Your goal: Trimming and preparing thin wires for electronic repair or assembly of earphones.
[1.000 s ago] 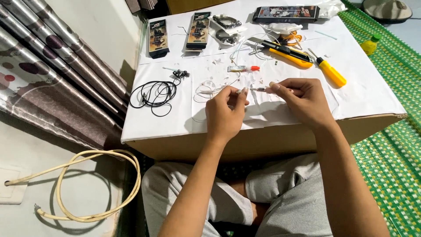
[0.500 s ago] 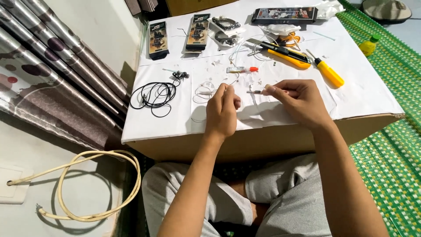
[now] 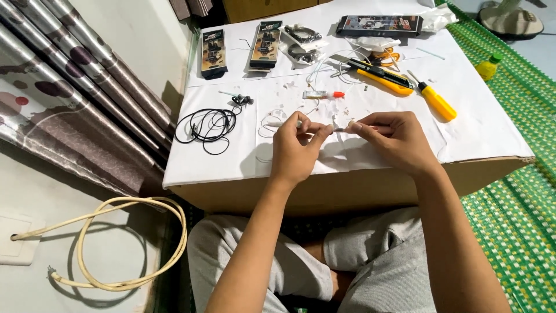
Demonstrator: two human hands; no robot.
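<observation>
Work surface: cardboard box (image 3: 359,185) covered with white paper (image 3: 463,130), set on a green woven mat (image 3: 515,214), with a patterned curtain (image 3: 63,93) and pale wall at 9 o'clock.

Item in hand: thin white earphone cable (image 3: 272,123), one end held at the centre of the sheet. Left hand (image 3: 295,152) pinches it between thumb and forefinger; right hand (image 3: 394,139) pinches a small pale piece, too small to identify, fingertips of both hands nearly meeting over the paper.

Progress, by judgement: repair or assembly is mid-way. White scraps (image 3: 301,87) littering the paper suggest stripping or trimming is already done; joining the fine end looks to be the step in hand, and closing up is left.

Other items, from the hands:
- 9 o'clock: coiled black earphones (image 3: 208,124).
- 12 o'clock: small tube with red cap (image 3: 322,94).
- 1 o'clock: yellow utility knife (image 3: 382,78); yellow-handled screwdriver (image 3: 435,101).
- 11 o'clock, far edge: two boxed earphone packs (image 3: 238,49).
- 12 to 1 o'clock, far edge: flat dark box (image 3: 379,25).
- 2 o'clock, off the box: small yellow bottle with green cap (image 3: 487,66).
- 8 o'clock, floor: cream cable loop (image 3: 116,243) running to a wall socket (image 3: 17,237).
</observation>
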